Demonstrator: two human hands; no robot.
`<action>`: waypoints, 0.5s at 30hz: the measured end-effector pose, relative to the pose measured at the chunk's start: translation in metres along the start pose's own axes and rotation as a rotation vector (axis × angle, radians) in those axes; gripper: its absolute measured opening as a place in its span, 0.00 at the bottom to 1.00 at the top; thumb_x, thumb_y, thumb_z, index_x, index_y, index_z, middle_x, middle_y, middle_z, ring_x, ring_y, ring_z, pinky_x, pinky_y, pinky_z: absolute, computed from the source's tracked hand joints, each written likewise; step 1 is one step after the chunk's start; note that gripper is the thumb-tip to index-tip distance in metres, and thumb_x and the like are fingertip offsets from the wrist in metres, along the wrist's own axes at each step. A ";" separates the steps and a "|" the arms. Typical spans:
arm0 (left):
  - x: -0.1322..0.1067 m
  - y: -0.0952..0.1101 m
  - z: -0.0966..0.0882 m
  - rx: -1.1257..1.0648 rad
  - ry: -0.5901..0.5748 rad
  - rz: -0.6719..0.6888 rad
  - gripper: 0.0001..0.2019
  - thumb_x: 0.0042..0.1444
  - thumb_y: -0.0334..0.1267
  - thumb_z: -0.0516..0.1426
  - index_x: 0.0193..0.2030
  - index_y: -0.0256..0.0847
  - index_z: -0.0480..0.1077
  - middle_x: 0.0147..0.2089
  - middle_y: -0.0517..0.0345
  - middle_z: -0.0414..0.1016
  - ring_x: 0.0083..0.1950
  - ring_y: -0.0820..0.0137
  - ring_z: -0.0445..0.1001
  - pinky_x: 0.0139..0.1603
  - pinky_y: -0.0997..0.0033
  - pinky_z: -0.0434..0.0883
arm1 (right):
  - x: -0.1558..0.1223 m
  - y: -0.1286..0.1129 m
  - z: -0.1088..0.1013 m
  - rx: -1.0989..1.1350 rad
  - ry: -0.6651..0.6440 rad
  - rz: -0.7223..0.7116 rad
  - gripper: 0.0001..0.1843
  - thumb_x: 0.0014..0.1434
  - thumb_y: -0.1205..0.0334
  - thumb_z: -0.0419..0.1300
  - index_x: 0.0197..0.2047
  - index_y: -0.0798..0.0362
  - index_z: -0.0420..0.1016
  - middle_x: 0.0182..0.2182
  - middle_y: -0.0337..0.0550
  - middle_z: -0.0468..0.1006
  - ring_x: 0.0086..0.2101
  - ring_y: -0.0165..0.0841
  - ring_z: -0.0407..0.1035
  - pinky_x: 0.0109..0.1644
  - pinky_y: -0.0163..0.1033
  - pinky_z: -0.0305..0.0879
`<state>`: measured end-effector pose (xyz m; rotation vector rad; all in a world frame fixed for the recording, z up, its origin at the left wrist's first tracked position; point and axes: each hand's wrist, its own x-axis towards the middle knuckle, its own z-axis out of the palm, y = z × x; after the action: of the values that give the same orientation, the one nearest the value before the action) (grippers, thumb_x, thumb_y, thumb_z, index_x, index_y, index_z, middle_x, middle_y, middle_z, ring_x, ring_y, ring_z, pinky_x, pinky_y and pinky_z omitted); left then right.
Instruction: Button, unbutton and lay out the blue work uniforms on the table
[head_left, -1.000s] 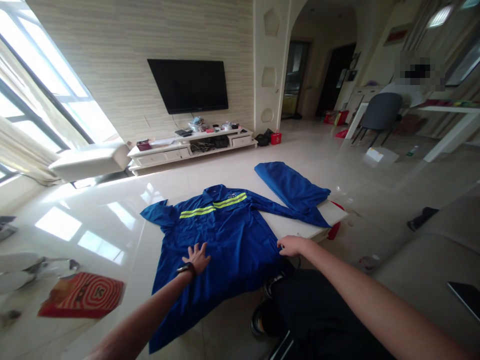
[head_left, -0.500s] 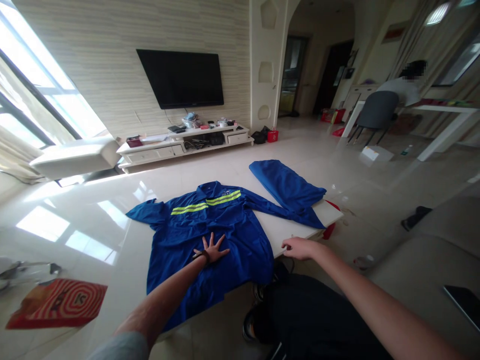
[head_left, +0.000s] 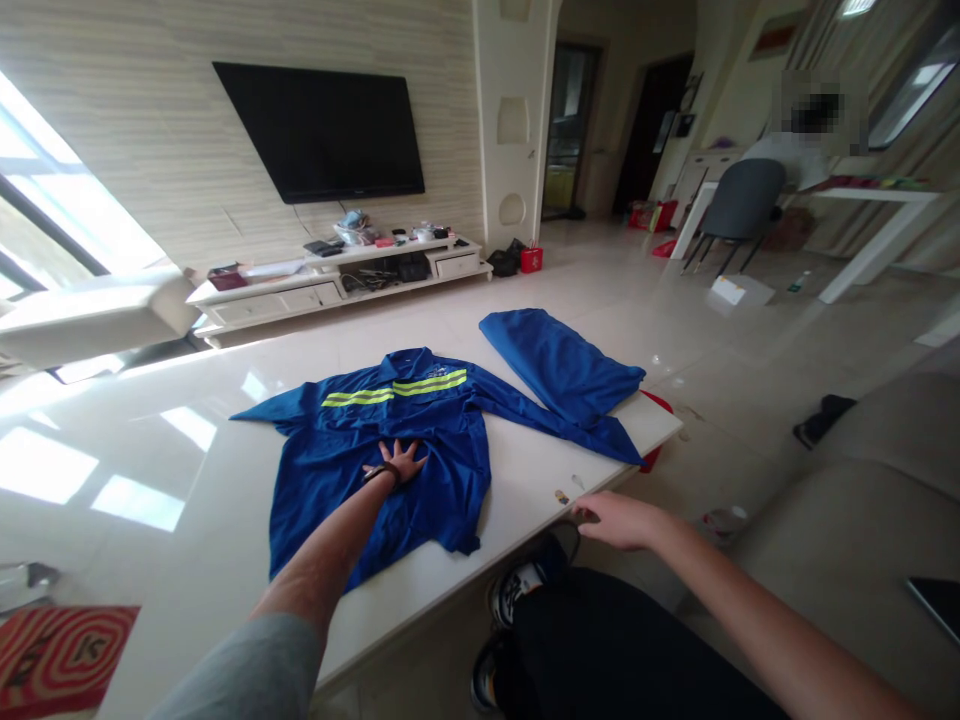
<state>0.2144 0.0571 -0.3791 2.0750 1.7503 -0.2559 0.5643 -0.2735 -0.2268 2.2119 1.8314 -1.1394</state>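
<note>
1. Right hand (head_left: 615, 518), lower right of centre: fingers loosely curled, nothing visible in them, beside table edge, apart from cloth.
2. Left hand (head_left: 399, 463), near centre: fingers spread flat on shirt, no grasp; palm hidden.
3. Blue shirt (head_left: 446, 475), centre, under left hand: rumpled matte fabric, yellow-grey stripes; chest lettering illegible.
4. Glossy white table (head_left: 525, 485) beneath.
5. Folded blue cloth (head_left: 559, 360) beyond; inner layers hidden.

Passable: white tabletop (head_left: 517, 485) right of blue shirt (head_left: 337, 450) | Blocking: sleeve (head_left: 541, 418), folded blue cloth (head_left: 555, 355)
</note>
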 end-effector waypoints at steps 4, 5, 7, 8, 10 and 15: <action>-0.007 -0.009 0.002 0.019 0.038 0.054 0.42 0.58 0.69 0.51 0.78 0.62 0.50 0.83 0.55 0.30 0.79 0.31 0.25 0.65 0.13 0.48 | -0.001 -0.008 -0.006 -0.039 -0.031 -0.006 0.23 0.62 0.58 0.61 0.59 0.52 0.79 0.55 0.53 0.80 0.53 0.46 0.75 0.58 0.43 0.67; -0.013 -0.013 0.004 0.029 0.036 0.078 0.42 0.59 0.68 0.50 0.78 0.63 0.49 0.83 0.56 0.29 0.79 0.31 0.25 0.65 0.13 0.47 | -0.002 -0.012 -0.009 -0.052 -0.026 -0.004 0.23 0.62 0.58 0.60 0.59 0.53 0.79 0.55 0.54 0.80 0.53 0.47 0.75 0.58 0.44 0.67; -0.030 -0.021 0.010 0.049 0.026 0.117 0.41 0.60 0.67 0.50 0.78 0.63 0.48 0.83 0.57 0.27 0.79 0.30 0.25 0.64 0.12 0.45 | -0.006 -0.022 -0.016 -0.090 -0.012 -0.006 0.24 0.63 0.58 0.59 0.60 0.54 0.78 0.56 0.56 0.80 0.54 0.48 0.75 0.58 0.45 0.67; -0.040 -0.026 0.013 0.057 0.022 0.128 0.40 0.61 0.67 0.50 0.78 0.63 0.48 0.83 0.56 0.26 0.79 0.30 0.25 0.64 0.11 0.44 | -0.009 -0.027 -0.018 -0.114 -0.009 -0.011 0.24 0.63 0.58 0.59 0.61 0.55 0.78 0.56 0.57 0.79 0.55 0.49 0.74 0.59 0.45 0.67; -0.059 -0.032 0.017 0.053 0.022 0.136 0.40 0.61 0.65 0.50 0.78 0.63 0.48 0.83 0.55 0.26 0.79 0.30 0.24 0.64 0.10 0.43 | -0.014 -0.037 -0.022 -0.158 -0.007 -0.024 0.26 0.63 0.59 0.59 0.63 0.57 0.76 0.59 0.60 0.77 0.57 0.50 0.72 0.60 0.46 0.66; -0.099 -0.036 0.015 -0.213 -0.025 0.175 0.37 0.59 0.60 0.56 0.75 0.60 0.60 0.83 0.55 0.39 0.80 0.36 0.31 0.70 0.20 0.45 | -0.031 -0.061 -0.023 -0.212 -0.005 -0.048 0.28 0.63 0.59 0.58 0.65 0.56 0.74 0.59 0.60 0.77 0.57 0.50 0.72 0.59 0.46 0.66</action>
<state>0.1616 -0.0337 -0.3605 2.0432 1.4985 -0.0410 0.5222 -0.2705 -0.1682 2.0571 1.9140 -0.9076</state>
